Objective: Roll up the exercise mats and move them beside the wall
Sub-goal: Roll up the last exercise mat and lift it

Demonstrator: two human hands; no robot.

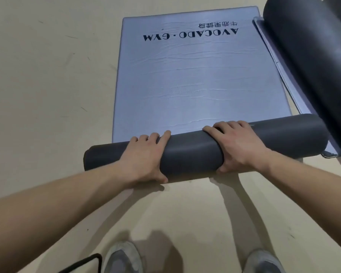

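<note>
**Both hands gripping a half-rolled exercise mat**

Left hand (144, 156) wrapped over the dark grey roll (193, 152), fingers curled down its far side, thumb tucked against the near side low by the floor. Right hand (236, 146) gripping the same roll just to the right, fingers likewise hooked over the top, thumb pressed to the near face. Both forearms bare, reaching in from the bottom edge.

Roll lying crosswise on the floor, left end jutting past the side edge of the flat part, right end reaching the neighbouring mat's flat strip. Beyond the roll, the unrolled rest of the exercise mat (195, 75): pale blue, creased across, flat on the beige floor (47, 95), stretching away from the person. Near its far end, black lettering "AVOCADO · GYM" (191, 35), upside down from here, with a line of Chinese characters past it.

At the right, a 2nd mat (313, 62): a thick dark roll sitting on its own pale flat strip (274, 62), just beside the 1st. At the bottom, a grey left shoe (122, 257) and right shoe (264, 261), toes toward the roll. In the bottom left corner, a black cord (83, 263), kind unclear.
</note>
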